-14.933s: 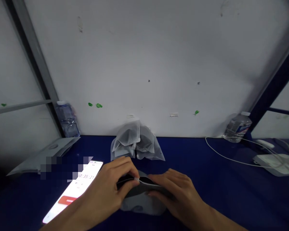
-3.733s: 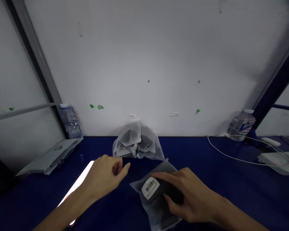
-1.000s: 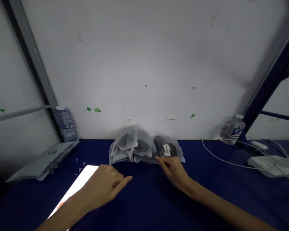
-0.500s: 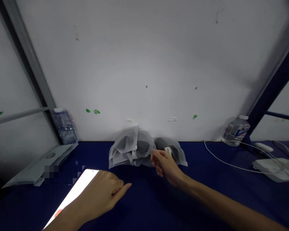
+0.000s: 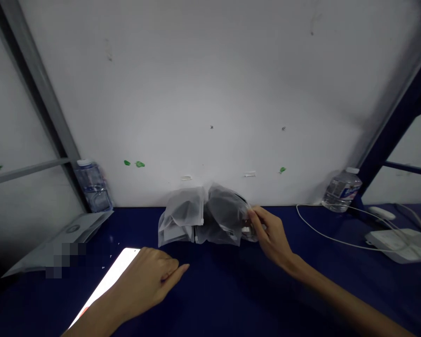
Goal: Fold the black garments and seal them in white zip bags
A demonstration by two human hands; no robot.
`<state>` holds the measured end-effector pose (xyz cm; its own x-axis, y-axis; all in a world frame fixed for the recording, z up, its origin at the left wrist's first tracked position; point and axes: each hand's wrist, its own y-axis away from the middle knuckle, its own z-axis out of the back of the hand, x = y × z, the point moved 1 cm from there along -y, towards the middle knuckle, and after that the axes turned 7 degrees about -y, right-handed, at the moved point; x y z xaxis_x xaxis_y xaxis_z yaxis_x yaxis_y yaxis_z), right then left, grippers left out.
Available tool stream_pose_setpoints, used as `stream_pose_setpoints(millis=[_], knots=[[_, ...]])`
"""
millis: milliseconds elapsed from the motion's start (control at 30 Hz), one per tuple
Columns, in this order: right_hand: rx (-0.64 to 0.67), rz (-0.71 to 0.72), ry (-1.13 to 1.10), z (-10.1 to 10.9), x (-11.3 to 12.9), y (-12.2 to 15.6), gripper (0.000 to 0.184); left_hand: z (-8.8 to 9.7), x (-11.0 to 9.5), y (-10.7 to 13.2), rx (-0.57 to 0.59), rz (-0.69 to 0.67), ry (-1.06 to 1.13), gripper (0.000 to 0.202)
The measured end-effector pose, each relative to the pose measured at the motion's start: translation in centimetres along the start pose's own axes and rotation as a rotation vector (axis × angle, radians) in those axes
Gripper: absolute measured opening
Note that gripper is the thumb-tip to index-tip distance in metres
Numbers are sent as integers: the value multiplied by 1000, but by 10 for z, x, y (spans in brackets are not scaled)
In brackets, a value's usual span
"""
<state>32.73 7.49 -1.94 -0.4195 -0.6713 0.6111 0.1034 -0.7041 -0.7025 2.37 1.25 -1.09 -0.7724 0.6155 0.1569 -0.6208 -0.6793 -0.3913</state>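
Several frosted plastic pouches with dark items inside lean against the white wall at the back of the blue table. My right hand reaches to the right end of that row and its fingers press against the outermost pouch, which stands upright against the others. My left hand rests loosely curled on the table, index finger pointing right, holding nothing. It lies over the near end of a lit phone.
A water bottle stands at the back left beside grey envelopes. Another bottle lies back right, with a white cable running to a white device. A blue frame post rises on the right.
My right hand has moved from the left of the labelled pouch to its right side and pushed it upright against the row. My left hand has stayed put.
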Motion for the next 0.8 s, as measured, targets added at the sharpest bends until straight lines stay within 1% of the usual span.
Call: stream_pose_setpoints(millis=[167,233,333,400,500,567,700,800], knots=[[-40,126,58,12,-14,22,29,-2,1,-2,29,15,44,52],[-51,147,69,15,-17,25,27,-3,2,-1,47,42,72,52],[-48,171,72,19,-17,25,26,-5,6,0,67,121,96,53],[-49,158,58,19,-16,25,26,-6,11,1,31,197,93,53],[-90,62,-4,17,-14,27,28,-4,17,2,-66,303,76,54],[-116,6,-51,14,-13,30,30,-2,19,2,-119,345,68,53],[-160,15,-59,12,-11,32,31,1,15,1,-185,351,83,52],[-205,47,-25,16,-11,30,29,2,12,1,-184,336,99,52]])
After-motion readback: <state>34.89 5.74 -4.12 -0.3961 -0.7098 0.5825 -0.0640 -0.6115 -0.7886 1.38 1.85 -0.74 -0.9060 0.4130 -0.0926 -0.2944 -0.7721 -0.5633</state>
